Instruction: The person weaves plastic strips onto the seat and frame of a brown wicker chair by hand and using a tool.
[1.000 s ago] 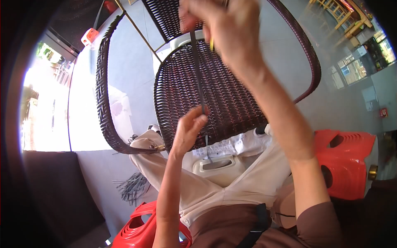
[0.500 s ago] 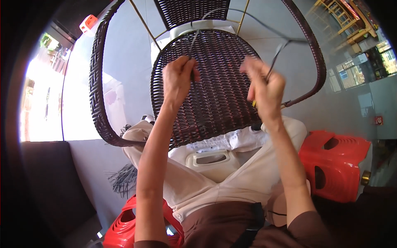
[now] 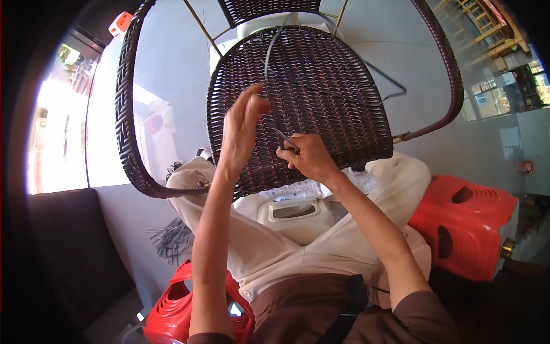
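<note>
A dark brown woven rattan chair seat (image 3: 309,86) lies in front of me between its two curved woven arms. My left hand (image 3: 243,123) is over the left part of the seat, fingers stretched and slightly apart, blurred by motion. Just past its fingertips, a grey weaving strip (image 3: 268,60) loops across the seat and beyond its far right edge. My right hand (image 3: 312,157) is closed over the near middle of the seat. It grips a slim pointed metal tool (image 3: 282,135), its tip toward my left hand; the handle is mostly hidden by the fingers.
A woven backrest (image 3: 269,10) stands at the far side. Between my legs is a cream plastic stool (image 3: 295,221). Red plastic stools stand at my right (image 3: 470,223) and lower left (image 3: 172,312). A bundle of grey strips (image 3: 172,241) lies on the floor at left.
My right hand has moved left and nearer to me, to the middle of the seat. The left hand's fingers have opened from the strip. The strip's loop has dropped lower over the seat.
</note>
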Tool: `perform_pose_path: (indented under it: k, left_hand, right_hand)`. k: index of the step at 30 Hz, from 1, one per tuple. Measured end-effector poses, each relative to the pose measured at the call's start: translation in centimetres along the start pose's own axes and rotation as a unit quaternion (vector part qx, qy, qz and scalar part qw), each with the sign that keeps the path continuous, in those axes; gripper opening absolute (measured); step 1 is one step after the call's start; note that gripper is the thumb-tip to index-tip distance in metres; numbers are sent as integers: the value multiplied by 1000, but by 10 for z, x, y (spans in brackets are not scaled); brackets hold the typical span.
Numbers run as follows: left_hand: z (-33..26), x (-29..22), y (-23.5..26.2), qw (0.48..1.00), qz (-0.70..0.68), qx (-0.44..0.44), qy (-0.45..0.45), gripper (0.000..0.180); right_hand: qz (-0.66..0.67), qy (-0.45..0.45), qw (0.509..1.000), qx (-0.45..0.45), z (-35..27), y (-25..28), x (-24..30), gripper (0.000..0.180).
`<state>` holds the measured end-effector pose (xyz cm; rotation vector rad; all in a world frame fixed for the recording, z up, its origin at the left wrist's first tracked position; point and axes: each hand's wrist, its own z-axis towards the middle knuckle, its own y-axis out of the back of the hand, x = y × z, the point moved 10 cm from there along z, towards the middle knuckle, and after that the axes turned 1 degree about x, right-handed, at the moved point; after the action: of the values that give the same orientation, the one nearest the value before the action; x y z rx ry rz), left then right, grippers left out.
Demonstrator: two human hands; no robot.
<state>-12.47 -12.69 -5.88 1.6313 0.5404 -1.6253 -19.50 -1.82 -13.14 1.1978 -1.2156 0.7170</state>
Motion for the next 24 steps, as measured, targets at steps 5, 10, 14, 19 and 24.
perform_pose_path:
  k: [5, 10, 14, 19, 24]
  left_hand:
    - [-85, 27, -20, 958, 277, 55, -44, 46]
    - [-108, 39, -26, 945, 322, -8, -46, 51]
    - [-104, 37, -23, 950, 309, -40, -9, 50]
    - [-101, 39, -22, 955, 294, -48, 4, 47]
    - [-101, 46, -23, 955, 293, -43, -4, 48]
  right_hand:
    - [44, -36, 998, -18, -3, 12, -12, 23]
    - [68, -44, 997, -4, -6, 5, -8, 22]
    - [79, -25, 996, 23, -15, -1, -1, 21]
    - [70, -12, 997, 35, -7, -5, 17, 21]
    - [58, -33, 997, 46, 18, -14, 1, 26]
